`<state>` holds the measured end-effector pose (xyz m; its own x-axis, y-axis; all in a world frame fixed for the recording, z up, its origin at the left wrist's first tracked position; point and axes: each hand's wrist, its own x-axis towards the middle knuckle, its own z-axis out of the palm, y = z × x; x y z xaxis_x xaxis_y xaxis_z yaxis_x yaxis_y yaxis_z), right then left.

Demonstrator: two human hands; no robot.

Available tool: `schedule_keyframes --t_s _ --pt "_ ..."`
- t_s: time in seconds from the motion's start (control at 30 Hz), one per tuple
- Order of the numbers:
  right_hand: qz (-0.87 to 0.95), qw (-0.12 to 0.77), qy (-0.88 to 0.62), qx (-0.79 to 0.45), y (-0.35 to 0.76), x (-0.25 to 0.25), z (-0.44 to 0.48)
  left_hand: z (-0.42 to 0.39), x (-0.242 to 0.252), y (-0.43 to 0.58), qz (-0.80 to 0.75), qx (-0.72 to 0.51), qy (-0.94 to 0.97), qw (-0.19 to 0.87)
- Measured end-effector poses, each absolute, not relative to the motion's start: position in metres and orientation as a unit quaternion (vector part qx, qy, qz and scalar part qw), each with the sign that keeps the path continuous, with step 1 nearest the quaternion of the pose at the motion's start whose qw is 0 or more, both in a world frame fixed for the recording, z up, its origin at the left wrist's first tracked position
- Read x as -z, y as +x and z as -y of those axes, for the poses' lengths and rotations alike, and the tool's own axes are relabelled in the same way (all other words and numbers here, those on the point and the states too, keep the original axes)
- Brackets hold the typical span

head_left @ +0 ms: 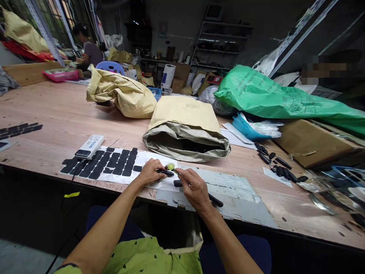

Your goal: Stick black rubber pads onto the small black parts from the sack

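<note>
My left hand (pixel 152 172) is closed on a small black part (pixel 167 172) above the white sheet. Close beside it, my right hand (pixel 194 186) pinches a thin tool, and a round yellow-green piece (pixel 170 166) shows between the two hands. What that piece is fixed to is too small to tell. A black handle-like piece (pixel 215 200) lies under and beyond my right hand on the grey board (pixel 236 190). Left of my hands, rows of black pads (pixel 116 161) lie on the white sheet (pixel 145 155). A white device (pixel 93 144) rests at their upper left.
An open paper sack (pixel 184 114) stands just beyond my hands, with a folded sack (pixel 125 91) behind left. At right are a green bag (pixel 265 95), a cardboard box (pixel 316 140), a blue basket (pixel 248 128) and several black pieces (pixel 282 172). A person (pixel 89 51) sits far left.
</note>
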<state>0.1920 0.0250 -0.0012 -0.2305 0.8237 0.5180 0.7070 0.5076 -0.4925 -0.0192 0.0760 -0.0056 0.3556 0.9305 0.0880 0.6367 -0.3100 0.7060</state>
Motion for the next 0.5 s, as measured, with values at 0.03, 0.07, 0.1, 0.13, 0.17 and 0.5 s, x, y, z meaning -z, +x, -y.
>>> schedule_keyframes --t_s 0.03,0.07,0.1,0.13,0.17,0.5 --pt "0.787 0.375 -0.485 -0.069 0.191 0.001 -0.024 -0.076 0.006 -0.019 -0.512 -0.249 0.768 0.294" --pt "0.795 0.365 -0.481 -0.058 0.191 0.001 -0.023 -0.077 0.006 -0.019 -0.515 -0.246 0.767 0.294" --pt "0.803 0.351 -0.479 -0.047 0.19 0.002 -0.023 -0.077 0.006 -0.018 -0.518 -0.246 0.764 0.294" --pt "0.808 0.338 -0.482 -0.036 0.19 0.002 -0.023 -0.077 0.007 -0.018 -0.521 -0.247 0.762 0.295" --pt "0.809 0.329 -0.486 -0.028 0.19 0.002 -0.023 -0.078 0.008 -0.017 -0.522 -0.251 0.76 0.295" --pt "0.779 0.357 -0.515 -0.031 0.203 0.001 -0.02 -0.077 0.015 -0.015 -0.53 -0.286 0.751 0.271"
